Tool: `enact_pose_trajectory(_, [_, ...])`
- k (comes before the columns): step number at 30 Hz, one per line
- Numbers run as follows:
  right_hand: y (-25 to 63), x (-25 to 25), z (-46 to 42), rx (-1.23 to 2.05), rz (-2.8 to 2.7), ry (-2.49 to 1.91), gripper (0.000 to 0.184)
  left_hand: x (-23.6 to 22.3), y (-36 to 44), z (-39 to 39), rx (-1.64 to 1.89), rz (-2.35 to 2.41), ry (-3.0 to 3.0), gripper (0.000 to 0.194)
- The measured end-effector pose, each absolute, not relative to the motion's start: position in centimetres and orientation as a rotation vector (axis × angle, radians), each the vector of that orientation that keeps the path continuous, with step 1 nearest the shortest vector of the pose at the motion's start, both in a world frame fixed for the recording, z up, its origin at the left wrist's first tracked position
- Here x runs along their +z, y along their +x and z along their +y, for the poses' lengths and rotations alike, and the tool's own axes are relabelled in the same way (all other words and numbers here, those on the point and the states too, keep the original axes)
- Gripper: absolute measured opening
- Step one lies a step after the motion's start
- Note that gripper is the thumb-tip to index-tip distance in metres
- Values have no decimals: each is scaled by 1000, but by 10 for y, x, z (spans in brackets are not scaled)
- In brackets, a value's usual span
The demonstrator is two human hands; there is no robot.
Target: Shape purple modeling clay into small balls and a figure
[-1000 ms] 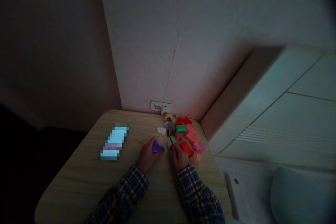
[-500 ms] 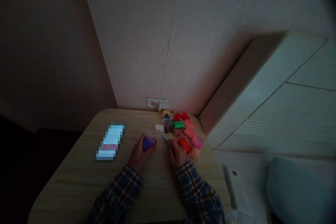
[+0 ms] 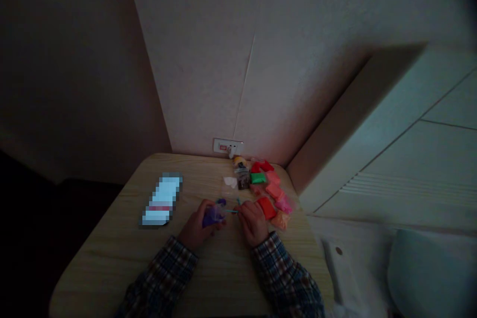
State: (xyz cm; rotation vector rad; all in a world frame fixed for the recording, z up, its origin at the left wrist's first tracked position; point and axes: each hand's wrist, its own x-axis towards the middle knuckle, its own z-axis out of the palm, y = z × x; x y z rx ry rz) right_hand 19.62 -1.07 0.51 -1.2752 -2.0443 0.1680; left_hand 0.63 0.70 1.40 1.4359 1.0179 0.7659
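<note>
My left hand (image 3: 196, 226) is closed round a clear bag of purple clay (image 3: 212, 215). A small darker purple-blue bit (image 3: 221, 201) shows just beyond its fingers. My right hand (image 3: 253, 223) pinches a thin teal stick-like tool (image 3: 231, 211), whose tip points left at the bag's opening. Another short teal end shows above my right fingers; whether it belongs to the same tool I cannot tell. Beside my right hand lie a red packet (image 3: 266, 207) and a pale orange packet (image 3: 280, 219).
Behind my right hand are a green packet (image 3: 258, 178), a dark packet (image 3: 243, 179), a pink one (image 3: 284, 204) and several others. A white piece (image 3: 230, 182) lies near them. A phone (image 3: 163, 200) with a lit screen is at left. A wall socket (image 3: 228, 147) sits above the table's back edge.
The tool has swung from slanting up-left to lying nearly level, its tip now at the purple bag. My left hand has turned the bag. The whole view has shifted slightly.
</note>
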Motion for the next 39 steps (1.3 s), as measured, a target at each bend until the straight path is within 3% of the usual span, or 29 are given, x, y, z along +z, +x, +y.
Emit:
enact_pose_trajectory(3, [196, 5, -11, 132, -2081, -1266, 27, 10, 7, 8, 806, 1102, 1476, 44])
enact_pose_trajectory(8, [195, 1, -9, 81, -2096, -1244, 27, 11, 5, 10, 856, 1114, 1722, 37])
enact_pose_trajectory(20, [189, -2, -11, 27, -2020, -1375, 24, 4, -1, 15, 873, 1183, 1737, 42])
enact_pose_trajectory(34, [188, 0, -9, 756, -1920, -1248, 29, 3, -3, 18, 794, 1155, 1739, 34])
enact_pose_trajectory(39, [189, -1, -8, 856, -1896, -1222, 32, 5, -2, 16, 775, 1149, 1670, 35])
